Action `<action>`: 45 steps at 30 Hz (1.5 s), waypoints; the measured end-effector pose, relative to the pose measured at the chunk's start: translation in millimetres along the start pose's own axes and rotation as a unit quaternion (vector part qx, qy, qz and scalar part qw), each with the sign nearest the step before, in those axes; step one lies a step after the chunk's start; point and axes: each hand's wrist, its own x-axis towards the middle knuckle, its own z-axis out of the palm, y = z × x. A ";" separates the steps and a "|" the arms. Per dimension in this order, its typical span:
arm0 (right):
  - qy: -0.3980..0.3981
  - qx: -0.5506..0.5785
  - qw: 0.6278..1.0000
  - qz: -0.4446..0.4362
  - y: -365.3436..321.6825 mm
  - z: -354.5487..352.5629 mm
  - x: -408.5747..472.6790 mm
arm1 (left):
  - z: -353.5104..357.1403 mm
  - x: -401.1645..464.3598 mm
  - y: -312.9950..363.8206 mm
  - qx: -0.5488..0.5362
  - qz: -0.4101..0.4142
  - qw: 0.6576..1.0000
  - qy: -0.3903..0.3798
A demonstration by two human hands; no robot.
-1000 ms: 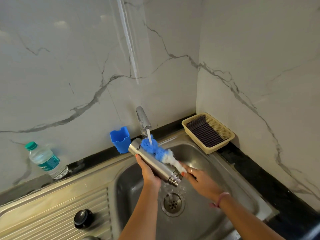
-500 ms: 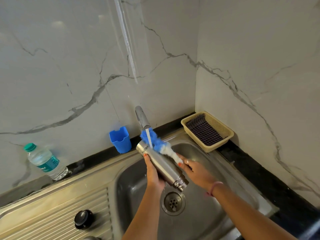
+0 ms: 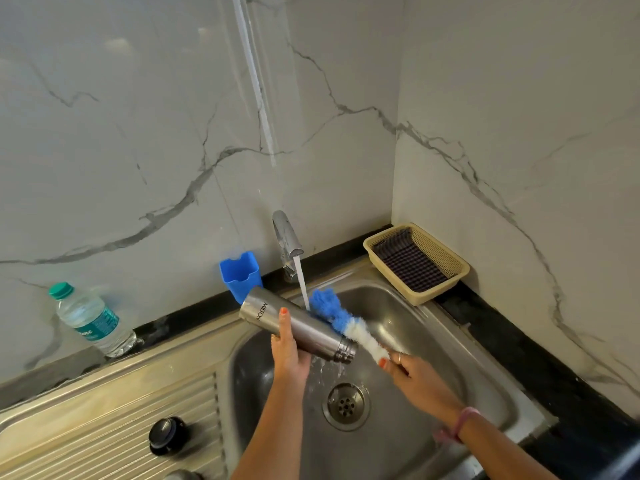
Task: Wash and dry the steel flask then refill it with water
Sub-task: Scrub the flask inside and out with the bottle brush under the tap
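**Flask Exterior Under Scrub at Running Tap**

While water runs from the tap (image 3: 287, 237), the left hand (image 3: 289, 351) holds the steel flask (image 3: 298, 325) over the sink (image 3: 426, 327), fingers wrapped closed around its mid-body. The flask lies tilted, base toward the wall and open threaded neck lower, toward the drain (image 3: 346, 406); this attitude presumably lets rinse water run out, and water is seen dripping below the neck. The right hand (image 3: 412, 375) grips the handle end of the blue-and-white bottle brush (image 3: 341, 322), fingers closed on it. The brush head rests against the flask's far side, beneath the stream, so that bristles stay wetted. The washing stage is judged in progress. The black cap (image 3: 166, 434) sits apart on the drainboard (image 3: 104, 420). A folded cloth (image 3: 410, 259), probably for drying, waits in the basket (image 3: 446, 251).
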 end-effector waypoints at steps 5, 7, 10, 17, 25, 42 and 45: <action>-0.005 -0.020 0.999 0.033 1.9 0.1 -14.6 | -1.7 -0.8 17.3 -0.057 0.044 0.996 0.049; 0.003 -0.049 0.998 0.038 -0.3 -2.0 -18.3 | -4.5 -1.0 21.2 -0.072 0.053 0.994 0.065; 0.009 -0.111 0.993 0.028 -10.6 -8.1 -23.1 | -7.5 -4.8 26.0 -0.078 0.058 0.992 0.076; 0.014 -0.271 0.962 0.020 -68.4 9.3 -34.7 | 5.7 -27.1 26.4 -0.088 0.062 0.991 0.079; -0.018 -0.296 0.954 0.044 -82.5 27.7 -74.7 | 2.9 -33.7 31.9 -0.161 0.031 0.975 0.150; -0.054 -0.331 0.942 0.020 -90.2 26.2 -83.0 | 3.4 -49.6 44.1 -0.235 0.014 0.963 0.130; -0.070 -0.316 0.946 0.026 -94.7 37.5 -69.8 | 13.6 -55.6 43.0 -0.213 0.009 0.971 0.108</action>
